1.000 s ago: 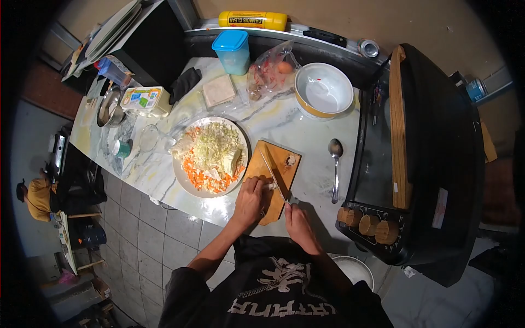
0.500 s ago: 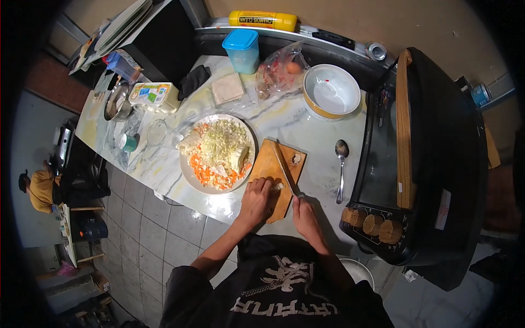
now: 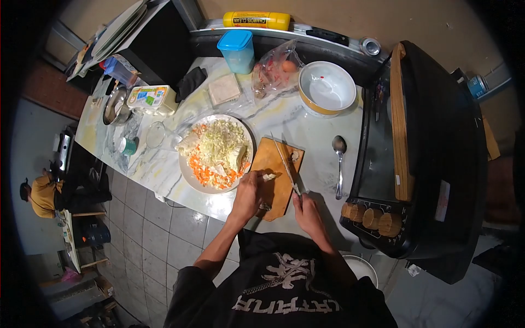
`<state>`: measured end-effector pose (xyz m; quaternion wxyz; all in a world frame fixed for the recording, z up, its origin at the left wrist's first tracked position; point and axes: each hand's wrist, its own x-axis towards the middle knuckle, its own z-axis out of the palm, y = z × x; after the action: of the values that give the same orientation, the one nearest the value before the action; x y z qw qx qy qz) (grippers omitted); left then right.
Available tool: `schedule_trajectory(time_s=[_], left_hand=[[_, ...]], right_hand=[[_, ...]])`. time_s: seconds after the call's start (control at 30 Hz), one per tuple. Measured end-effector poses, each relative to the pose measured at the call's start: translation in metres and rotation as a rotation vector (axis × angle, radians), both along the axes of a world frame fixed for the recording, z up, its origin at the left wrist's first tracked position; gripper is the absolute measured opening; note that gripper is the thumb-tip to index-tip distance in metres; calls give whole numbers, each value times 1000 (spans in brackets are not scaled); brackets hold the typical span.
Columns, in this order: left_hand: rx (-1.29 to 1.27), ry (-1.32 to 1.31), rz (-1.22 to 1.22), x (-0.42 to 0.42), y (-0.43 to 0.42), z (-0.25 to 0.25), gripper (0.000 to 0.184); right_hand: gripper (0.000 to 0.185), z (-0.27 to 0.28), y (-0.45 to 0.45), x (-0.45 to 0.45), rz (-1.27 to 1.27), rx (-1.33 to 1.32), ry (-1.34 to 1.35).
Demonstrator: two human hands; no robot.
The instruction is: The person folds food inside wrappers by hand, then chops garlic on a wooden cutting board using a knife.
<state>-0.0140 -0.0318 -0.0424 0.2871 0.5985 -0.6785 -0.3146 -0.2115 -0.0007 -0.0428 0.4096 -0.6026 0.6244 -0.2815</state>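
small pale food piece (image 3: 269,177) in the left hand (image 3: 248,195), long metal knife (image 3: 285,159) in the right hand (image 3: 308,214)

the left hand's fingers are pinched together on the small pale food piece, over the brown wooden cutting board (image 3: 270,158). the right hand's fingers are clamped around the handle of the long metal knife; its blade slants over the board, tip away from the person, and whether it touches the wood i cannot tell. more pale bits (image 3: 295,156) lie by the board's far right corner.

just left of the board, a round white plate (image 3: 186,174) bears shredded pale green cabbage (image 3: 219,140) and diced orange carrot (image 3: 206,171). to the right, a shiny metal spoon (image 3: 339,164) lies on the marbled worktop (image 3: 314,134), below a yellow-sided bowl (image 3: 322,104) with a white inside.
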Motion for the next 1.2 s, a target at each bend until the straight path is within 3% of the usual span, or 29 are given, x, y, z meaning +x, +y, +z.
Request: schedule_trajectory(time_s=[0.2,0.3,0.37,0.5,0.57,0.77,0.83,1.2], left_hand=[[-51,-160,-103,-11,1,8,44],[-38,-82,-18,-13,-1,10,30],[170,138,74,-10,-3,17,20],[228,266,146,-6,-2,23,21],[187,528,172,-5,0,16,26],[182,682,194,-7,3,30,29],[164,736,194,-9,4,34,31],[203,968,272,-9,10,38,29]], right_hand=[[37,-6,4,2,0,-16,-26],[36,-11,6,2,8,-35,4],[36,-14,7,2,17,-52,37],[33,-11,4,5,-5,-50,133],[33,-8,1,6,-8,-56,178],[32,5,-7,9,-30,-14,317],[32,2,-9,10,4,-155,484],[29,21,-26,9,37,-265,548]])
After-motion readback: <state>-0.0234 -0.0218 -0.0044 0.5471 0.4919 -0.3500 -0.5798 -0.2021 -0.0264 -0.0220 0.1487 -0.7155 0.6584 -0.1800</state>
